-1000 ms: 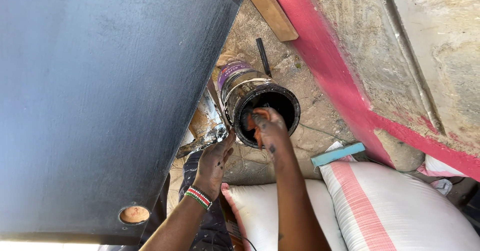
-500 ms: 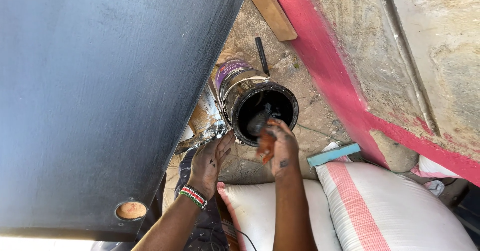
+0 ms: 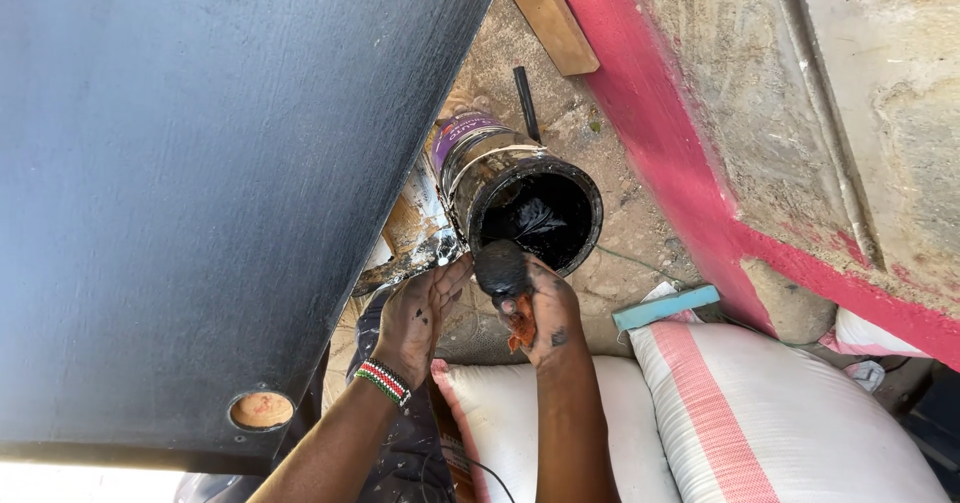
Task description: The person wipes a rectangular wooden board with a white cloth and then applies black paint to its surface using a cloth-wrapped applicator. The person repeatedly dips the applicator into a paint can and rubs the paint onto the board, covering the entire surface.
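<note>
The right hand [image 3: 540, 313] closes its fingers around a small pad soaked in black paint [image 3: 500, 268], probably a sponge or wadded cloth, though the coating hides what it is made of; an orange scrap shows under the palm. The pad sits just outside the lower rim of an open paint can [image 3: 520, 198], which lies tilted on the dirt ground with its mouth turned up toward the camera and black paint coating the inside. The left hand [image 3: 415, 313], wearing a beaded wristband [image 3: 383, 381], is beside the right one with fingers curled near the can's lower left side; I cannot tell whether it grips anything, as its palm faces away.

A large black-painted board [image 3: 200, 183] fills the left of the view, its right edge running just beside the can, with a round hole [image 3: 260, 410] near its bottom edge. Two white sacks with pink stripes [image 3: 760, 413] lie under the forearms. A pink-painted band on a rough concrete wall [image 3: 680, 153] crosses the right side, and a wooden strip [image 3: 550, 13] rests near the top edge.
</note>
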